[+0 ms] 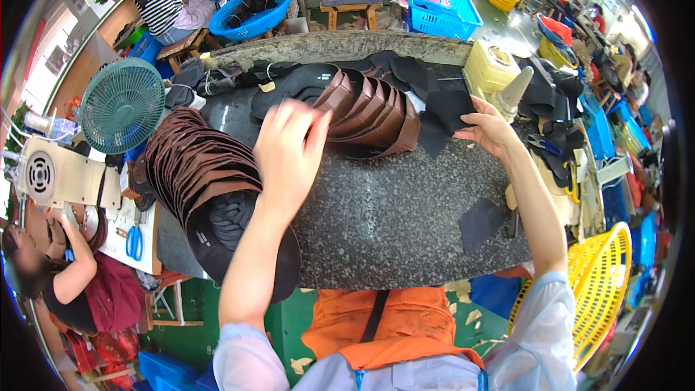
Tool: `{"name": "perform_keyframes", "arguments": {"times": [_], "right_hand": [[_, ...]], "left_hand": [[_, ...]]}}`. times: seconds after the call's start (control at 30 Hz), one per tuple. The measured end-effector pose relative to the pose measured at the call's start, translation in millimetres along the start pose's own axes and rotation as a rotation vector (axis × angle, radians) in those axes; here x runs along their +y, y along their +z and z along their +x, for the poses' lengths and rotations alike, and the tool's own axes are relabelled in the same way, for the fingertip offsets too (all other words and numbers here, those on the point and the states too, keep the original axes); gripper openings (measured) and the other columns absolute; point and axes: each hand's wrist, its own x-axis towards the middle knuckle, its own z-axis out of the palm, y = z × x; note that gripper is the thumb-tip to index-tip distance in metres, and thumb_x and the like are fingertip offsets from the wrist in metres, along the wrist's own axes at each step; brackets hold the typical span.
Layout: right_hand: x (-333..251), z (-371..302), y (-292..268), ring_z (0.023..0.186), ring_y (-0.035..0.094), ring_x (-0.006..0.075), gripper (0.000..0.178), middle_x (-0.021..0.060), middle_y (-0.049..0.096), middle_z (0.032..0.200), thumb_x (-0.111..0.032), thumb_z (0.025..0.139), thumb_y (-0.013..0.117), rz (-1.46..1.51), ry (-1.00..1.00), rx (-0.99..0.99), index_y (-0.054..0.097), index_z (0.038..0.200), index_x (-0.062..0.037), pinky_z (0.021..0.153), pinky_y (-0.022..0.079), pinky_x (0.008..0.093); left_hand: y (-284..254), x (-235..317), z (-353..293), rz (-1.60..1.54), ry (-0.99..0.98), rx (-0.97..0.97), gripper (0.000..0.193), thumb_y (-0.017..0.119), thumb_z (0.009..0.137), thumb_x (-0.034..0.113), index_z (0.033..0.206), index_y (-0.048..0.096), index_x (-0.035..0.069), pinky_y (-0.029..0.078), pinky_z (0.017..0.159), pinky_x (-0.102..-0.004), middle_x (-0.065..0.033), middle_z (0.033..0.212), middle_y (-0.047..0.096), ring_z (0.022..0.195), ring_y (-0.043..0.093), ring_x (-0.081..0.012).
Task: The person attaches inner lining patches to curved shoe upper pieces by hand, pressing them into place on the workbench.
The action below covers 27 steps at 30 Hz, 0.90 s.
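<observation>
Over the table (405,217), far and right, the right hand (489,127) pinches one black angular piece (441,116) by its edge. Further left, two brown stacks (199,163) flank the left hand (289,148), whose grip I cannot tell

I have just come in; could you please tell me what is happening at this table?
A person stands or sits at a dark speckled table. Their right hand holds the edge of a black piece. Their left hand is blurred, beside a row of brown pieces; I cannot tell if it touches them. A longer brown row lies to the left, and a loose dark piece lies near the right end.
</observation>
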Motion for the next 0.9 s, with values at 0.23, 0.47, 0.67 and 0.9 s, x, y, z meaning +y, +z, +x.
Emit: {"name": "perform_keyframes", "arguments": {"times": [0.23,0.47,0.67,0.9], "right_hand": [[19,-1,-32,0.091,0.065,0.0088,0.023,0.0007,0.070,0.103,-0.007,0.093,0.063,-0.498,-0.057,-0.004,0.066,0.114,-0.0010,0.073,0.056,0.0263],[23,-13,-2,0.087,0.063,0.0083,0.021,-0.0002,0.070,0.097,-0.010,0.091,0.066,-0.540,-0.084,0.071,0.068,0.111,-0.0026,0.074,0.052,0.0267],[34,-12,-17,0.083,0.061,0.0068,0.024,-0.0010,0.070,0.096,-0.012,0.092,0.066,-0.559,-0.141,0.007,0.068,0.114,-0.0041,0.071,0.050,0.0262],[19,-1,-6,0.080,0.060,0.0080,0.022,-0.0009,0.069,0.094,-0.014,0.092,0.066,-0.631,-0.071,0.015,0.068,0.110,-0.0018,0.068,0.049,0.0261]], "left_hand": [[-33,48,80,-1.559,-0.241,-0.117,0.039,0.050,0.103,0.036,0.115,0.065,0.001,0.052,0.086,-0.0374,-0.0104,0.107,0.069,0.091,0.067,-0.0248],[-75,39,67,-1.695,-0.002,0.050,0.035,0.051,0.102,0.034,0.107,0.066,0.002,0.051,0.078,-0.0355,-0.0105,0.099,0.068,0.083,0.066,-0.0242],[-101,37,53,-1.860,0.180,0.125,0.033,0.052,0.100,0.031,0.100,0.067,0.002,0.049,0.071,-0.0339,-0.0106,0.092,0.068,0.077,0.065,-0.0237],[-115,50,15,-2.112,0.183,0.156,0.031,0.054,0.099,0.029,0.092,0.068,0.002,0.047,0.064,-0.0320,-0.0106,0.084,0.067,0.069,0.064,-0.0231]]}}
